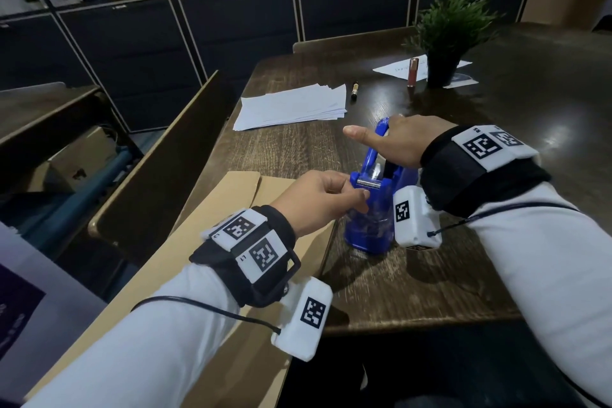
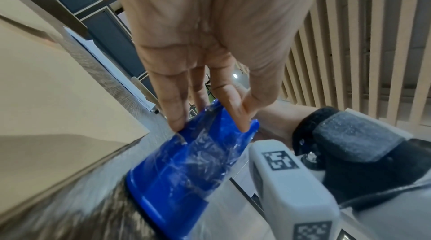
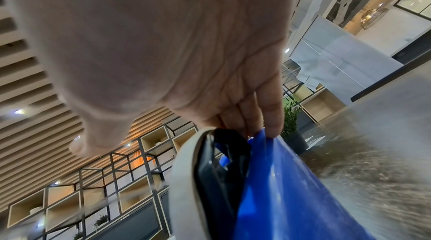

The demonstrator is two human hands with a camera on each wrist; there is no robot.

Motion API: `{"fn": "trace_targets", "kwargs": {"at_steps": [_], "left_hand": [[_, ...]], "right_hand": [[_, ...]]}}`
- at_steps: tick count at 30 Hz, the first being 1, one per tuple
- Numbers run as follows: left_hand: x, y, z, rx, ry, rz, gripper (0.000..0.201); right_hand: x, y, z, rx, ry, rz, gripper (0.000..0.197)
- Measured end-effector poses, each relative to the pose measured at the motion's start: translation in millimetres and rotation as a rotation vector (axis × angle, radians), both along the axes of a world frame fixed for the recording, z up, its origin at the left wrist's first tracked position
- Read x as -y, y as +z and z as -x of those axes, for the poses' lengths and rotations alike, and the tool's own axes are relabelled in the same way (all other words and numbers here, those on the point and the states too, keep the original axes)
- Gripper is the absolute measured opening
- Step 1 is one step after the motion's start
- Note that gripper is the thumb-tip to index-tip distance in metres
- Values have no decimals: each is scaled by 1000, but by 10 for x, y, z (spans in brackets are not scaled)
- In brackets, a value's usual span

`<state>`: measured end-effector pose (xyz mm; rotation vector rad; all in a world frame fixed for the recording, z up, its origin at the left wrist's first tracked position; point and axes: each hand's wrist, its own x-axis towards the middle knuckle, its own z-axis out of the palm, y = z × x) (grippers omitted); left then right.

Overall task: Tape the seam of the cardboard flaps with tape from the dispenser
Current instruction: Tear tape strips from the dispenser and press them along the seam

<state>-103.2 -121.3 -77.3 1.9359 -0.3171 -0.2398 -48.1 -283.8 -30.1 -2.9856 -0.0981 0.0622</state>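
Observation:
A blue tape dispenser (image 1: 369,225) stands upright on the dark wooden table (image 1: 447,275), just right of flat brown cardboard (image 1: 238,228). My right hand (image 1: 387,139) grips its top from above, fingers curled over the blue frame (image 3: 291,179) and thumb sticking out to the left. Beside those fingers the tape roll (image 3: 184,179) shows. My left hand (image 1: 361,200) is at the front, below the metal roller (image 1: 368,183). In the left wrist view its thumb and forefinger (image 2: 242,122) pinch clear tape (image 2: 205,153) that lies crinkled over the blue front plate. The cardboard (image 2: 58,96) lies to the left.
A stack of white paper (image 1: 291,106) lies behind the dispenser, with a small dark cylinder (image 1: 355,91) beside it. A potted plant (image 1: 445,43), a pink tube (image 1: 412,71) and more sheets sit at the back right. A wooden chair back (image 1: 159,159) stands left of the table.

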Motion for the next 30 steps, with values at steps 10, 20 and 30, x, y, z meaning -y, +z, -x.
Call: {"fn": "trace_targets", "kwargs": {"at_steps": [10,20,30], "left_hand": [[-67,58,-20,101,-86,-249,30],[-629,297,68,139,8,-141,30],[-1090,276,194,226,155,-11,32]], "right_hand": [[-1,-7,-15,-12,-4,14,108],[-16,32,84,-42,59,-111,97],[-679,183,454,120,446,-466,30]]}}
